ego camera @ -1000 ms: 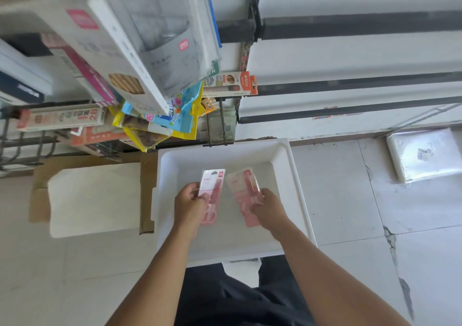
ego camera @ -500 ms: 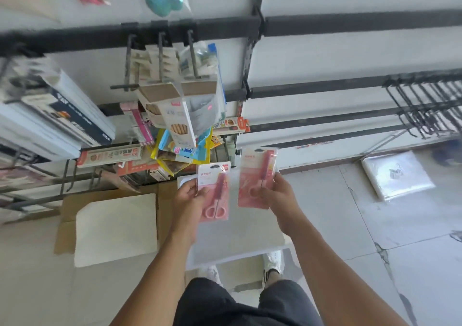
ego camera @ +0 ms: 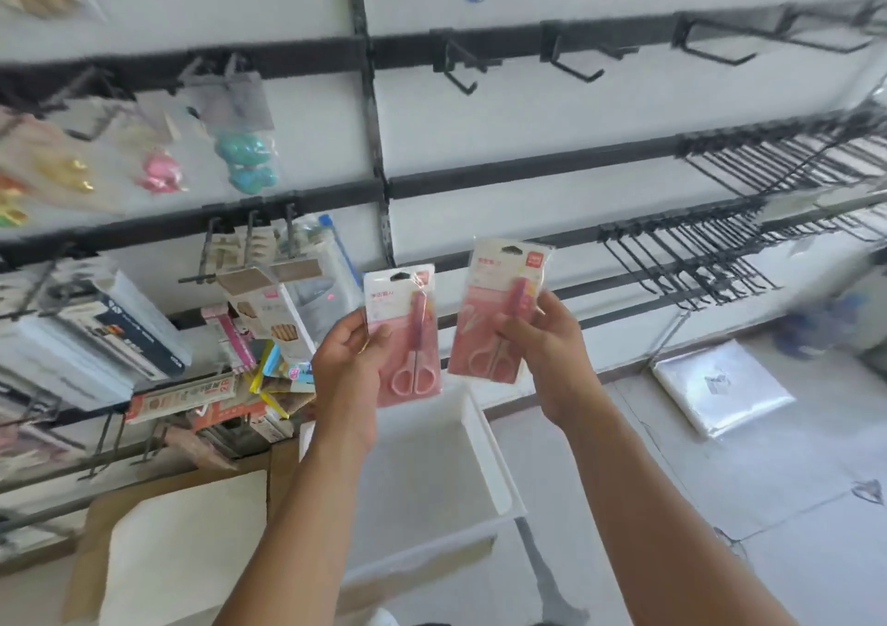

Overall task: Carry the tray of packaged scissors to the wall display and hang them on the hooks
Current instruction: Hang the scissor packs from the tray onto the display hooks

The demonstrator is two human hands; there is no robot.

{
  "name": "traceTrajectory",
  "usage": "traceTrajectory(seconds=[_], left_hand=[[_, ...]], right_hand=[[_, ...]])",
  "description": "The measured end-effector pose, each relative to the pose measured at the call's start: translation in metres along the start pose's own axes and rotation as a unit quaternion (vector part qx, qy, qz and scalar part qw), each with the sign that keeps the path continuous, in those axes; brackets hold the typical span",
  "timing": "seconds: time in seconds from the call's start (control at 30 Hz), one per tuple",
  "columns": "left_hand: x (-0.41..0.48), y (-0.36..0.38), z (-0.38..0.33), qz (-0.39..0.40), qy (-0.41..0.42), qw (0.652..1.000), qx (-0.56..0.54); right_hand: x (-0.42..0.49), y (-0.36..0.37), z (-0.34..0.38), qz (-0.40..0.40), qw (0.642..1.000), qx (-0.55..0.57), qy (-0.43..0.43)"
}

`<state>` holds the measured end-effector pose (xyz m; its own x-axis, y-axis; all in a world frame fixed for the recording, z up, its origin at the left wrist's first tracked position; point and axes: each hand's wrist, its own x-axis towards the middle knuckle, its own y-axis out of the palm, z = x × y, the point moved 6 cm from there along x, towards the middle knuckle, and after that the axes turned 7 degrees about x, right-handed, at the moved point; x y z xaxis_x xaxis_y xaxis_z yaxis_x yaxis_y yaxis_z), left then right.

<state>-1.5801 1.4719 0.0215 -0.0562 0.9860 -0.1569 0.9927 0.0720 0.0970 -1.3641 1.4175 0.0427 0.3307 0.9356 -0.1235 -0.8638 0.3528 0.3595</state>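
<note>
My left hand (ego camera: 348,359) holds one pink pack of scissors (ego camera: 408,337) upright by its left edge. My right hand (ego camera: 552,337) grips a second pink scissors pack (ego camera: 494,308), tilted slightly right, thumb across its front. Both packs are raised in front of the wall display, below the black rails. The white tray (ego camera: 489,462) sits on the floor beneath my hands. Bare black hooks (ego camera: 461,68) stick out of the upper rail, and rows of bare hooks (ego camera: 672,265) fill the lower rails to the right.
Hanging goods crowd the left: a teal toy pack (ego camera: 245,164), boxed stationery (ego camera: 269,304), stacked books (ego camera: 96,337). A cardboard box with a white sheet (ego camera: 182,548) lies at the lower left. A clear plastic bundle (ego camera: 720,385) lies on the tiled floor at right.
Both hands lifted a scissors pack each out of the tray and raised them toward the wall. My view tilted up from the floor to the hook rails.
</note>
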Motion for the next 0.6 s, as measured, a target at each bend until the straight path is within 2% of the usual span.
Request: traceTrajectory(seconds=[0.23, 0.33, 0.6], left_hand=[[-0.069, 0.098, -0.053, 0.004, 0.088, 0.995, -0.039], [-0.094, 0.138, -0.076, 0.007, 0.118, 0.992, -0.052], [-0.119, 0.216, -0.127, 0.031, 0.164, 0.984, -0.065]], right_hand=[[-0.026, -0.081, 0.099, 0.043, 0.997, -0.01, -0.06], [-0.031, -0.115, 0.138, 0.015, 0.997, 0.011, -0.077], [-0.027, -0.159, 0.222, 0.04, 0.989, 0.028, -0.142]])
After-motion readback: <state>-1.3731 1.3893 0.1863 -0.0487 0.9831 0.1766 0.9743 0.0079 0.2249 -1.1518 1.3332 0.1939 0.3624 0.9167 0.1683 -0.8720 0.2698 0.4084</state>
